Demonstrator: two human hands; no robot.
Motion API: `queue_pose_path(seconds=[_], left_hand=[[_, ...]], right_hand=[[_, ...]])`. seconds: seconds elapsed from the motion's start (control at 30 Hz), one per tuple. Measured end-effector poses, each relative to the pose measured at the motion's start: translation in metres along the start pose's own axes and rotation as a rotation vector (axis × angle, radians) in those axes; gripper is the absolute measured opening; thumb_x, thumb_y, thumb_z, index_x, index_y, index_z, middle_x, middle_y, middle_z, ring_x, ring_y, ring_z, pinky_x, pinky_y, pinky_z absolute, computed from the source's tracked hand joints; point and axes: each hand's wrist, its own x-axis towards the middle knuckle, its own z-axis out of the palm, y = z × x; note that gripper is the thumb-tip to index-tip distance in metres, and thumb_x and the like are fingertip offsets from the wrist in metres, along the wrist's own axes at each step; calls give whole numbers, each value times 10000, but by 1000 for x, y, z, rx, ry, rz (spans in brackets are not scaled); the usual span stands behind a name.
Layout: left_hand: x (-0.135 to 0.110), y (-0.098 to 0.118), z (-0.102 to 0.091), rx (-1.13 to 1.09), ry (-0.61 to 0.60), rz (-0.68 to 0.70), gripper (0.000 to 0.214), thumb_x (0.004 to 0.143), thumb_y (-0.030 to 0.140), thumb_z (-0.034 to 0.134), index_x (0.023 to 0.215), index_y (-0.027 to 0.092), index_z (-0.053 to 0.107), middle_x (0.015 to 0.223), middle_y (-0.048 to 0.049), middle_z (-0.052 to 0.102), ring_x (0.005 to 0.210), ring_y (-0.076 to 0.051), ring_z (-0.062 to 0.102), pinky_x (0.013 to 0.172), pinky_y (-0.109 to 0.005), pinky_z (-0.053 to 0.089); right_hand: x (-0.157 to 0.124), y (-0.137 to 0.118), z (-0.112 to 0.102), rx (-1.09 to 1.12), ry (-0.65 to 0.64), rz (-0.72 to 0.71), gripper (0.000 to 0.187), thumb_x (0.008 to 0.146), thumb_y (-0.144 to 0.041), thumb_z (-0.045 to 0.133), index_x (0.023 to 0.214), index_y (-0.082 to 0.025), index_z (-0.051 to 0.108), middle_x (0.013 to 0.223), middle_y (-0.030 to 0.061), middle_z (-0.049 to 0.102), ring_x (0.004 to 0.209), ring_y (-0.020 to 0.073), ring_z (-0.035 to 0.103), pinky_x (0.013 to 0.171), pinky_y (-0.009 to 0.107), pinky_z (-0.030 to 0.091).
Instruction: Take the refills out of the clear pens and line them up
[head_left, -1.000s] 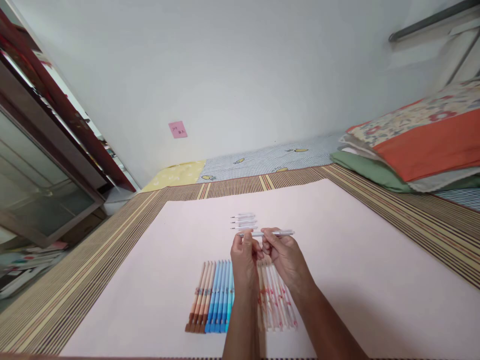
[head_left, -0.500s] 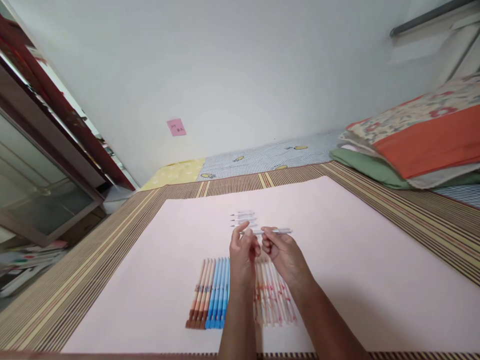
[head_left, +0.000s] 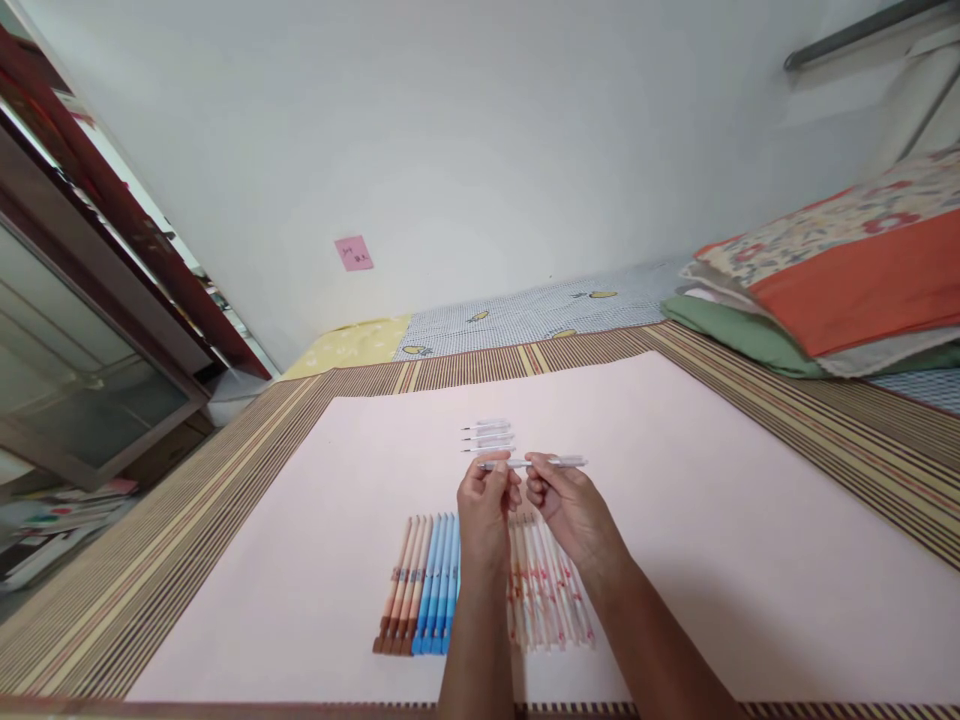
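Both hands hold one clear pen (head_left: 559, 461) level above a pale pink sheet (head_left: 712, 520). My left hand (head_left: 484, 505) pinches its left end, and my right hand (head_left: 570, 505) pinches its middle. Just beyond it, three clear pen parts (head_left: 487, 437) lie side by side on the sheet. Under my wrists lies a row of pens: brown ones (head_left: 401, 600), blue ones (head_left: 439, 590) and white ones with pink print (head_left: 551, 600), partly hidden by my arms.
The sheet rests on a striped woven mat (head_left: 187, 520). A stack of folded bedding (head_left: 840, 290) sits at the right. A glass-fronted cabinet (head_left: 82, 350) stands at the left, and a pink note (head_left: 354, 253) sticks to the white wall.
My left fingers opened briefly off the pen's end, then closed on it again. The pen has stayed in about the same place.
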Motion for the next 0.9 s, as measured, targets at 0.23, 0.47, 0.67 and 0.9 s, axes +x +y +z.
queue_pose_path(seconds=[0.23,0.47,0.67,0.9], left_hand=[[3,-1,-5,-52,193,-22,443,645,470,853,763,134,589,624,-1,636,434,-48,473,432,-172,294],[6,3,-10,-230,327,-145,401,624,344,896,766,124,592,622,-25,663,449,-65,535,417,-145,357],[10,7,-14,-329,441,-174,124,897,146,644,784,113,602,633,-50,680,446,-60,541,422,-127,386],[10,8,-15,-379,424,-183,160,935,123,593,778,110,622,657,-53,691,469,-62,563,438,-126,420]], right_hand=[[0,1,-3,-16,19,4,334,572,-347,921,775,-155,738,666,-17,562,584,76,456,508,223,356],[0,-4,-4,-22,26,-29,357,565,-302,915,849,-174,741,639,-42,518,575,63,448,496,180,354],[2,-10,-6,93,81,-16,351,618,-325,867,899,-146,756,728,7,612,663,90,521,567,183,461],[3,-13,-8,206,104,38,307,781,-379,683,941,-124,741,801,65,662,736,131,578,633,223,515]])
